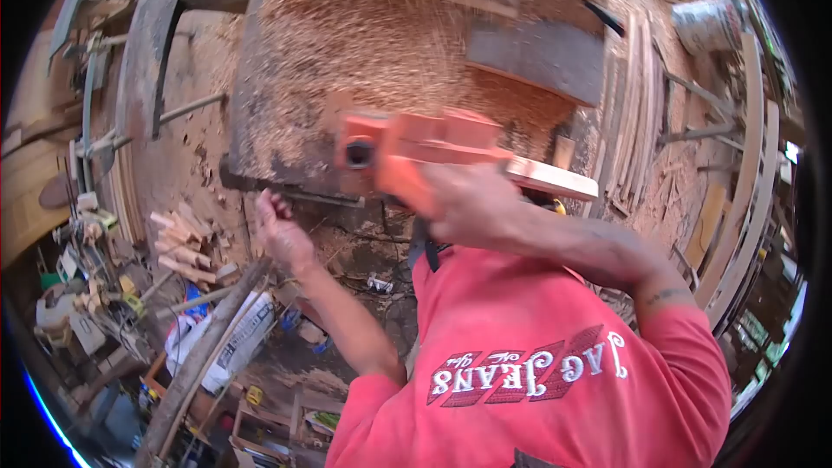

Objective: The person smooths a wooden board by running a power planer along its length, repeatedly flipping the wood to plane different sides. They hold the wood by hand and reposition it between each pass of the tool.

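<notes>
My right hand [472, 204] is wrapped around the handle of an orange electric hand planer [446, 132], which is blurred by motion. The planer is over a pale wooden piece [555, 178] whose end sticks out to the right. The rest of that piece is hidden beneath the tool and my hand. Off to the left, my left hand [284, 232] is near the front edge of the workbench [290, 186]. Its fingers are loosely curled, and I see nothing in them.
Wood shavings [364, 43] cover much of the bench. A dark flat block [537, 61] lies at its far right. Long wooden strips [628, 113] and a bucket [706, 24] are to the right. Wood offcuts [184, 247] and a white sack [221, 338] are at lower left.
</notes>
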Demonstrator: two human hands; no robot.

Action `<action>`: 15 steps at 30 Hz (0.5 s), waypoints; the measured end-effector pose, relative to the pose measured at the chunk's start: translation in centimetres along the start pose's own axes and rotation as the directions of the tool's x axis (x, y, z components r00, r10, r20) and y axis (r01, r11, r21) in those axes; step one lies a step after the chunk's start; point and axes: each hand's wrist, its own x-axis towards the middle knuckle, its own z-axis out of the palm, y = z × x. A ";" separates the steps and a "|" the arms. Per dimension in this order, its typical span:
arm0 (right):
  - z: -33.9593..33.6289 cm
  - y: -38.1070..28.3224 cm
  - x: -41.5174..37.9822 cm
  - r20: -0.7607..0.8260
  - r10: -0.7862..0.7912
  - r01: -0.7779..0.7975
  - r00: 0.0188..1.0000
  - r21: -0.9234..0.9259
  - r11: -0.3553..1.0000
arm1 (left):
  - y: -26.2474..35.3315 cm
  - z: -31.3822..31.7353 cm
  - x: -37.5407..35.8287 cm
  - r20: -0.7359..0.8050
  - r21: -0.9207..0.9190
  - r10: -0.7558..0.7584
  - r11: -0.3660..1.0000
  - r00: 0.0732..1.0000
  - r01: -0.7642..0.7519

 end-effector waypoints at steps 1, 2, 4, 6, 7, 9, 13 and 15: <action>0.1 -1.4 1.6 0.110 0.057 -0.065 0.992 0.072 0.995 | 0.1 -0.2 -0.6 -0.022 0.044 0.007 0.999 1.000 -0.006; 0.4 -2.5 3.1 0.131 0.007 -0.028 0.991 0.158 0.987 | 0.1 -0.8 -1.0 -0.087 0.023 -0.028 0.999 0.996 0.030; 2.0 -3.9 6.1 0.141 -0.070 0.046 0.987 0.166 0.985 | 0.3 -1.5 -1.8 -0.116 -0.060 -0.029 0.998 0.993 0.022; 2.7 -4.5 6.0 0.011 -0.115 0.111 0.993 0.179 0.978 | 1.1 -2.0 -2.9 -0.151 -0.088 0.040 0.995 0.988 -0.054; 1.8 -4.1 4.6 -0.012 -0.103 0.103 0.995 0.183 0.978 | 1.3 -2.6 -3.5 -0.231 -0.058 0.076 0.994 0.970 -0.091; 0.0 -2.5 0.5 0.070 -0.146 0.128 0.987 0.221 0.967 | 0.0 -4.3 -3.8 -0.181 -0.021 0.083 0.996 0.980 -0.089; -3.3 3.9 -9.7 0.091 0.029 -0.038 0.995 0.095 0.995 | -0.3 0.4 -6.8 -0.014 0.374 0.145 0.918 0.989 -0.130; -4.6 8.3 -14.6 0.076 0.122 -0.126 0.990 0.046 0.991 | -1.6 4.4 -7.7 0.092 0.275 0.133 0.949 0.987 -0.154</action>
